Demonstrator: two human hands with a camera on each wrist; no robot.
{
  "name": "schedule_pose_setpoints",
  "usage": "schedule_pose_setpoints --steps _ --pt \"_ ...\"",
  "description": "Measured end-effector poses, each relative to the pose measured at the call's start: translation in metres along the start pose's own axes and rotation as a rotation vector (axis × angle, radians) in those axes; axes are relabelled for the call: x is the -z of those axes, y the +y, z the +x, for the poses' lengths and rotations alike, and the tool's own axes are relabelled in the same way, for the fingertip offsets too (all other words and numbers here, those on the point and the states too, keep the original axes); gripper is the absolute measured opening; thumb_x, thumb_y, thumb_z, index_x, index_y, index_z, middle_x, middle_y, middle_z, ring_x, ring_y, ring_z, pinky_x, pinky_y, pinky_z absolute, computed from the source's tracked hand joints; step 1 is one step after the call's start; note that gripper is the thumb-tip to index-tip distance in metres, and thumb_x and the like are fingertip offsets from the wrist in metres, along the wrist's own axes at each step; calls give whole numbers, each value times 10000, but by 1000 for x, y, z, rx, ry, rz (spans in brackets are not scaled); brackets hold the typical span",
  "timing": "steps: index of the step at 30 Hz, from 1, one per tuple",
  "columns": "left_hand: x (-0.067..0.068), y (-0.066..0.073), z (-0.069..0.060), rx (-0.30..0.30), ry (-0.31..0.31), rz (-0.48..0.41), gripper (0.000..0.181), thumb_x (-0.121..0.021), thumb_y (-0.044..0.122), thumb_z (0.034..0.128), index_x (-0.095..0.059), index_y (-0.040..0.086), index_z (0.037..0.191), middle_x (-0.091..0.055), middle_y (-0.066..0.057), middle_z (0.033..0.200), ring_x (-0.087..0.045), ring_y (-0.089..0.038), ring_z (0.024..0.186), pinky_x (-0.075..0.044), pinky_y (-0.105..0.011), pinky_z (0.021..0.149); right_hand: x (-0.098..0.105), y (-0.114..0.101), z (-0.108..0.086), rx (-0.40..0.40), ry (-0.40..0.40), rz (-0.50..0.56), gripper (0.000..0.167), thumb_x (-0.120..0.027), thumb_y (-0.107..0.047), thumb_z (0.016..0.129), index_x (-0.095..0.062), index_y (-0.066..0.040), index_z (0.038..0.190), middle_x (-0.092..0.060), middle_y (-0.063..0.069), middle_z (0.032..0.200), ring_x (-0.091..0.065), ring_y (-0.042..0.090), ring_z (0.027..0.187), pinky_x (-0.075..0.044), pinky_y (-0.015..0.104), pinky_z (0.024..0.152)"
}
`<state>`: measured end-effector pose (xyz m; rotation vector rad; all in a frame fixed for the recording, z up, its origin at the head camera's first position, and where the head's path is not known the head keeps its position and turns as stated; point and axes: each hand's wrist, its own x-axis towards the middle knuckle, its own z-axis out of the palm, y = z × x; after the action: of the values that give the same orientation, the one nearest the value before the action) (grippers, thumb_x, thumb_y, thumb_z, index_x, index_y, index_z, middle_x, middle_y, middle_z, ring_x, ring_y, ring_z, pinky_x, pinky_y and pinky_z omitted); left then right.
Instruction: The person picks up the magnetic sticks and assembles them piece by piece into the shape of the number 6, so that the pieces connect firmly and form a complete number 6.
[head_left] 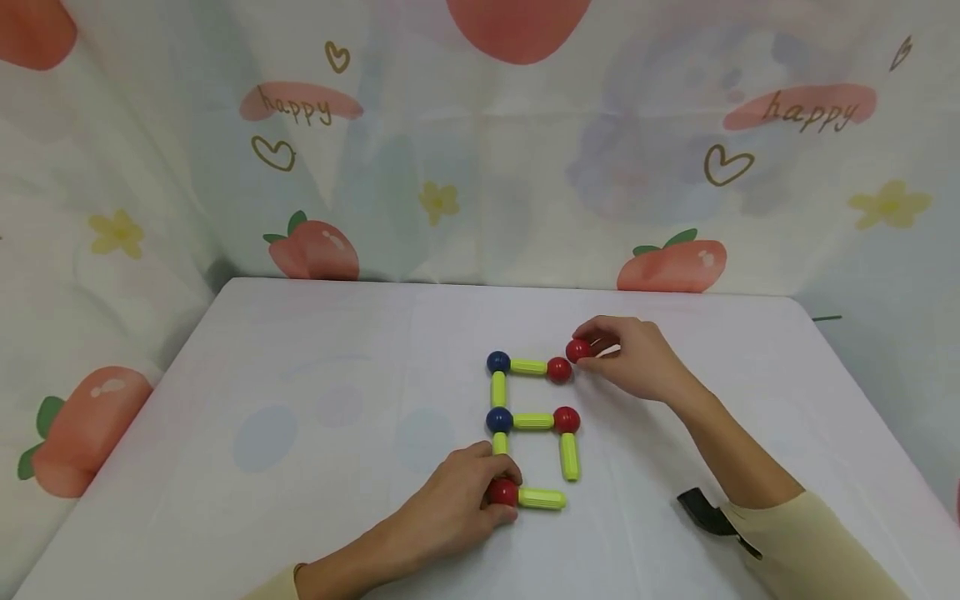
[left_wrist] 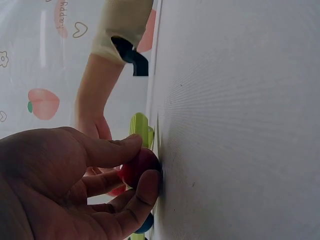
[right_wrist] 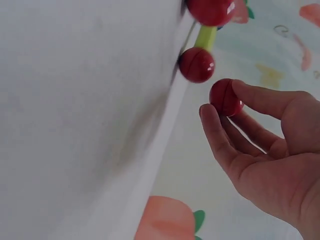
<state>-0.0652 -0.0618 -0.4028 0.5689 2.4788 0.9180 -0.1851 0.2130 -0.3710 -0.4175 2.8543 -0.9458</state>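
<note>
My right hand (head_left: pixel 636 360) pinches a loose red ball (head_left: pixel 577 350) between thumb and fingertips. In the right wrist view a small gap parts this held ball (right_wrist: pixel 223 97) from another red ball (right_wrist: pixel 196 65), which ends the figure's far rod. With thumb and fingers around it, my left hand (head_left: pixel 459 493) grips the red ball (head_left: pixel 502 492) at the figure's near left corner. Yellow-green rods (head_left: pixel 533 422) link blue balls (head_left: pixel 498 420) and red balls (head_left: pixel 567 420) flat on the table. One rod (head_left: pixel 542 498) points right from the gripped ball; my left fingers partly cover the rod above it.
The white table (head_left: pixel 322 492) carries the figure right of its middle. A patterned cloth (head_left: pixel 480 150) hangs behind it and at the sides. A black piece (head_left: pixel 705 511) sticks out at the right sleeve (head_left: pixel 810 542).
</note>
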Motion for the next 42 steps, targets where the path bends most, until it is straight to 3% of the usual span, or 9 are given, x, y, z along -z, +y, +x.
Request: schedule_pose_setpoints --steps 7,13,22,42 --pt "0 1 0 4 -2 -1 285 -862 188 860 -735 225 1112 -582 99 964 -529 -52 905 -509 -178 730 0 -12 -44 58 -53 37 329 -805 -123 894 -715 -139 1210 -739 -21 1060 -703 168 989 -622 330 844" --pt "1 0 -1 6 2 -8 276 -858 182 863 -730 226 1102 -577 99 961 -527 -56 906 -506 -178 727 2 -19 -63 112 -146 63 290 -831 -149 875 -725 -192 1142 -723 -93 1006 -683 99 922 -609 289 822" --pt "2 -1 -3 0 1 -15 248 -845 178 871 -713 230 1075 -558 105 946 -521 -49 876 -493 -180 715 0 -28 -72 192 -349 141 294 -849 -242 872 -713 -206 1130 -705 -101 1000 -664 88 874 -600 262 792" --pt "-1 -2 -2 -55 5 49 252 -836 197 885 -697 251 1088 -551 110 954 -518 -36 868 -487 -177 743 -18 -29 -79 231 -482 88 306 -914 -215 791 -691 -267 995 -617 -103 808 -585 70 716 -511 225 623"
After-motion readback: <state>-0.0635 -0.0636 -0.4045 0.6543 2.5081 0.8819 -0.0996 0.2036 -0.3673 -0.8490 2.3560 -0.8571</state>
